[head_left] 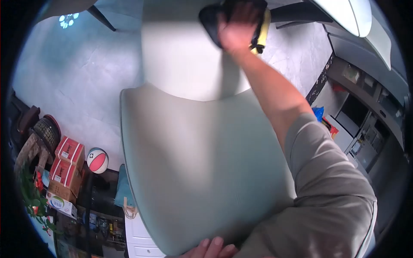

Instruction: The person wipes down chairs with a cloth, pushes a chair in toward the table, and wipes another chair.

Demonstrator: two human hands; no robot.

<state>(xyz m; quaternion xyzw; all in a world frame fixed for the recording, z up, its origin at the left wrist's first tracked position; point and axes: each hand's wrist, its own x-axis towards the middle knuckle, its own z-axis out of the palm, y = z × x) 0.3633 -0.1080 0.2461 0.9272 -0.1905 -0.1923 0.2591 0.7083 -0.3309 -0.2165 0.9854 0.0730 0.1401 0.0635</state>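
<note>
My right hand (237,29) is stretched far forward, lying flat with its fingers spread on a black cloth with a yellow edge (211,23). Motion blurs the hand and cloth a little. Beneath the cloth is the pale, bright far section (185,56) of a large smooth surface, and a curved line parts it from the greyer near section (185,163). At the bottom edge of the view, the fingers of my left hand (213,248) rest extended by the near rim of this surface. The rest of that hand is out of view.
Stacked boxes (64,172), a basketball (97,161) and a plant (34,193) stand at the left. White drawers (140,236) sit under the near left edge. A pale curved chair-like shape (344,15) is at upper right, with shelving (374,94) beyond it.
</note>
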